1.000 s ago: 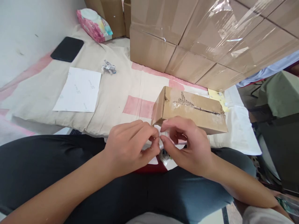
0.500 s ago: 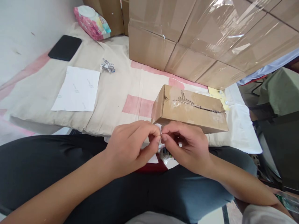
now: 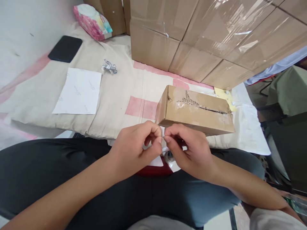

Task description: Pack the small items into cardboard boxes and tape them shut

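My left hand (image 3: pixel 136 148) and my right hand (image 3: pixel 189 151) meet above my lap, both with fingers curled in a pinch. Their fingertips touch on a small white piece (image 3: pixel 163 133) that is mostly hidden; I cannot make out what it is. Under the hands lie white scraps (image 3: pixel 157 162) and a red object (image 3: pixel 153 171) on my dark trousers. Just beyond the hands lies a small cardboard box (image 3: pixel 195 110) with torn tape along its top.
A beige and pink cloth (image 3: pixel 120 92) covers the floor ahead. On it lie a white sheet (image 3: pixel 78 92), a black phone (image 3: pixel 65 48), a crumpled wrapper (image 3: pixel 109 67) and a pink wipes pack (image 3: pixel 92 22). Large taped cartons (image 3: pixel 203 35) stand behind. Dark clutter fills the right side.
My right hand's fingers have closed from a loose spread into a pinch, and both hands have risen slightly towards the small box. The view has tilted a little downward.
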Available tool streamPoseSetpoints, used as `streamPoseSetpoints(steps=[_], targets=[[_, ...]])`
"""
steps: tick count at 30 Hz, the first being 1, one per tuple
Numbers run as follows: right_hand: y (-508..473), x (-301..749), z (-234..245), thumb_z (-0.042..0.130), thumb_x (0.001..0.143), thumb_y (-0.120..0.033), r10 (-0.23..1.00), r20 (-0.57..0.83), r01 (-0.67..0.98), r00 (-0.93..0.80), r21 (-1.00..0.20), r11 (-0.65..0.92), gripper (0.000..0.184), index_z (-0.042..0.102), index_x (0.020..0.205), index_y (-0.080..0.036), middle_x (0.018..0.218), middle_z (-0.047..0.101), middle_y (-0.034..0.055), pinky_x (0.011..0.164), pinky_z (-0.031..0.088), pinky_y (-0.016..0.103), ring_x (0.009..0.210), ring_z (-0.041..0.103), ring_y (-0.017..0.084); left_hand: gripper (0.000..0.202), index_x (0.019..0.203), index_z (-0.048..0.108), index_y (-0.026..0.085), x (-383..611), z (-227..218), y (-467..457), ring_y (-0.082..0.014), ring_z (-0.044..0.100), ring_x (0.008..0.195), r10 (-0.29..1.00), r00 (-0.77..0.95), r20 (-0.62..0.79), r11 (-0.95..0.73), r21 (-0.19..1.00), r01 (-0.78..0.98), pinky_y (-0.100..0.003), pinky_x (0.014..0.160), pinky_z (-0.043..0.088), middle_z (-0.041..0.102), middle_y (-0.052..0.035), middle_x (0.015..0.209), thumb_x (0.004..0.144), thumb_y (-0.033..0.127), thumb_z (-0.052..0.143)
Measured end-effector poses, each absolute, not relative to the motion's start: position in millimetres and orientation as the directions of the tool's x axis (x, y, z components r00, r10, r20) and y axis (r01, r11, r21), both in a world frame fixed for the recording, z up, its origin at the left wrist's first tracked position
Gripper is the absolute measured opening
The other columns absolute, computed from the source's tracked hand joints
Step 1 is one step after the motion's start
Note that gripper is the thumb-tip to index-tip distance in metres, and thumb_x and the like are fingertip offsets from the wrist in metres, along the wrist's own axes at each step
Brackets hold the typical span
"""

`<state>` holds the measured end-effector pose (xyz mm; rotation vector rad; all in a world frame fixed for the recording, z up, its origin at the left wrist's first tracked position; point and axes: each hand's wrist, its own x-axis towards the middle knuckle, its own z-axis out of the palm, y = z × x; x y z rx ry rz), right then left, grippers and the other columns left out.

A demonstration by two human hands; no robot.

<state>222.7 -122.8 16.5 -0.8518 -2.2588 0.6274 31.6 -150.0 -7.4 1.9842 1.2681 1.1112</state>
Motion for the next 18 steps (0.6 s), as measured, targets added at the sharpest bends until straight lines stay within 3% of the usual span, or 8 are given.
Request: streamPoseSetpoints(steps=[18], targets=[[-124.0,225.4,18.5,0.052,0.096,-0.012,0.713,0.306,0.44,-0.631,-0.616,0.654,0.01,0.052,0.091,-0.02,0.072,0.057,-0.0027,0.053,0.039,0.02,0.056,0.045,0.008,0.009,0.08,0.051,0.021,28.4,-7.3,-147.5,-0.0053,0.05,0.055,0.908,0.267,0.322,-0.416,0.763,0.494,-0.017,0.055,0.039,0.058,0.0089,0.067,0.088,0.017,0.049]])
